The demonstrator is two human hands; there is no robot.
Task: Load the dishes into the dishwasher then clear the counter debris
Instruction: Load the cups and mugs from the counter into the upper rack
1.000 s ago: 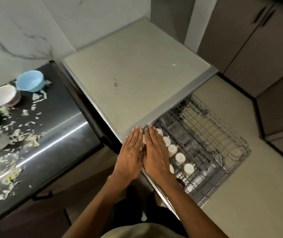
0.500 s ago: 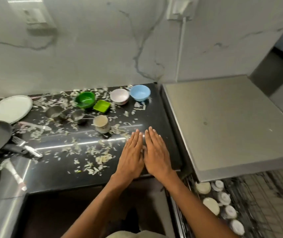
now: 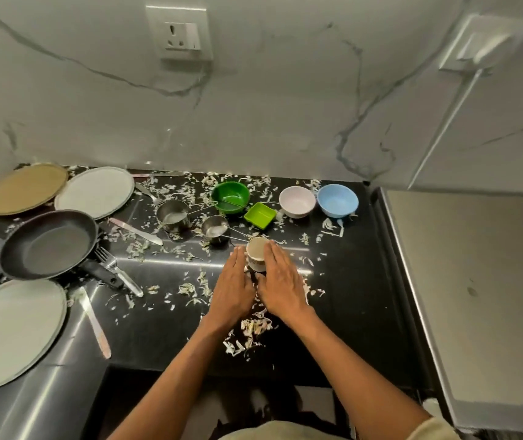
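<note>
Fingers straight and pressed together, left hand (image 3: 233, 289) and right hand (image 3: 280, 285) have moved forward from bare counter and now flank the beige cup (image 3: 256, 254), which stands among scraps near the steel pots.

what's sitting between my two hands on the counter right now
In the head view, a small beige cup stands between the left hand and right hand, both with straight fingers.
</note>
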